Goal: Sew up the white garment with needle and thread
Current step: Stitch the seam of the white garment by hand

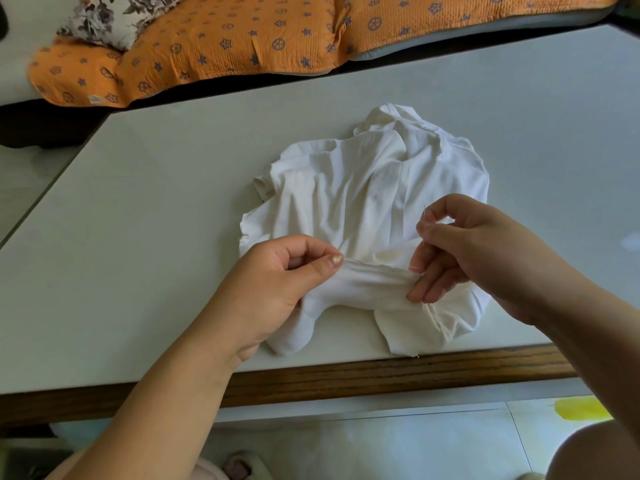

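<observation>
Head view: two hands, left (273,282) pinch on one white garment (346,202), right (464,247) pinch on one needle (424,211).

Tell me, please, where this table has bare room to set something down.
The table is bare left of the garment, behind it and to its right. The near edge is crowded: left hand and right hand on the garment.

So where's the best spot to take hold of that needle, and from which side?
Probably mid-shaft, pinched from the sides between thumb and forefinger, as the right hand does now. The needle stands nearly upright above the white garment, so a sideways pinch avoids both thin ends. Which end is the point is too small to tell.
</observation>
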